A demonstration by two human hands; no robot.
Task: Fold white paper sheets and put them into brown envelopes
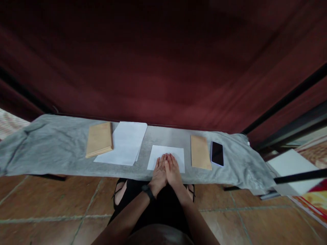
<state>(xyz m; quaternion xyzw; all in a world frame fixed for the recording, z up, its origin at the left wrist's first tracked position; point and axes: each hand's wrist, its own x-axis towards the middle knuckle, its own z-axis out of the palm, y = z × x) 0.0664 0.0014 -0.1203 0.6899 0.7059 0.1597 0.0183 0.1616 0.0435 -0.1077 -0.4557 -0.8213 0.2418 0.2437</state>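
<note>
Both my hands lie flat, side by side, on a white sheet of paper (167, 152) at the near edge of a table covered with grey cloth (58, 149). My left hand (158, 173), with a dark band on its wrist, has its fingers stretched out and together. My right hand (173, 172) rests the same way, touching the left. Neither holds anything. A brown envelope (200, 152) lies just right of the sheet, and a dark phone (217, 153) lies beyond it.
A stack of brown envelopes (99, 139) and a pile of white paper (125, 143) lie at the left of the sheet. A dark red curtain (163, 61) hangs behind the table. A tiled floor (51, 207) is below. A white board (291, 163) sits at the right.
</note>
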